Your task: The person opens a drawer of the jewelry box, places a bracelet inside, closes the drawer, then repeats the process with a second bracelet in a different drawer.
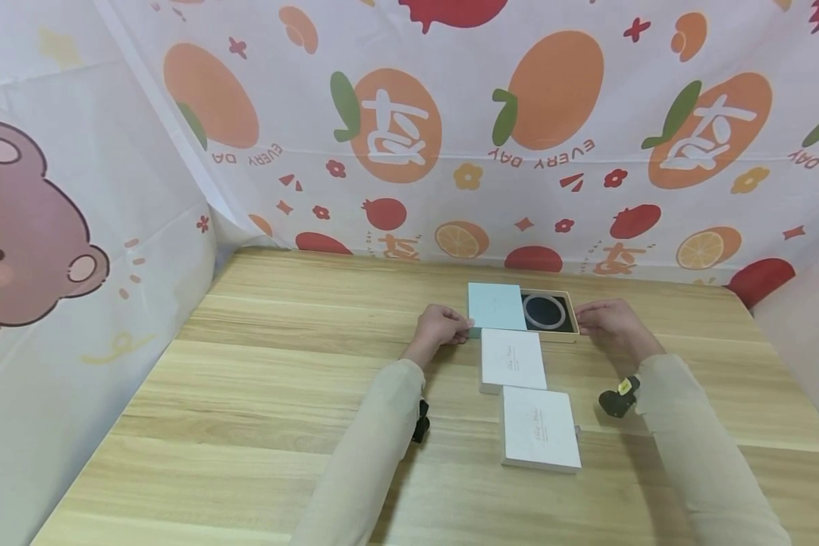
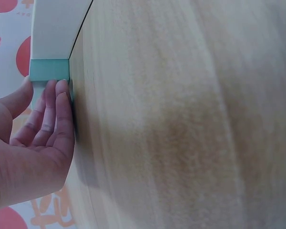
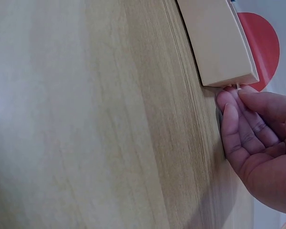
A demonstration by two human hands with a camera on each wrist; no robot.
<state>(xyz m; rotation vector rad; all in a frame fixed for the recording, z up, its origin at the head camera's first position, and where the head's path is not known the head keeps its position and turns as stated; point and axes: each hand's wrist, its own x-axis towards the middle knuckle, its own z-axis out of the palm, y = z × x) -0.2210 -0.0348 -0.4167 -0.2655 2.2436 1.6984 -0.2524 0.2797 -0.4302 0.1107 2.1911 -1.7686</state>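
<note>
At the back of the table lies a drawer box, its light teal sleeve (image 1: pixel 497 307) on the left and its cream drawer (image 1: pixel 558 337) pulled out to the right. Inside the drawer, a pale bangle (image 1: pixel 544 312) sits on black lining. My left hand (image 1: pixel 440 324) grips the sleeve's left end, with the thumb (image 2: pixel 24 93) on one side and fingertips on the other. At the drawer's outer end, my right hand (image 1: pixel 609 317) pinches a small pull tab (image 3: pixel 238 86) between thumb and fingers.
Two white boxes lie in front of the teal one: a nearer white box (image 1: pixel 541 428) and a middle white box (image 1: pixel 513 360) close against the teal sleeve. A small tab shows at the nearer box's right side. A fruit-print cloth (image 1: pixel 478 205) hangs behind the table.
</note>
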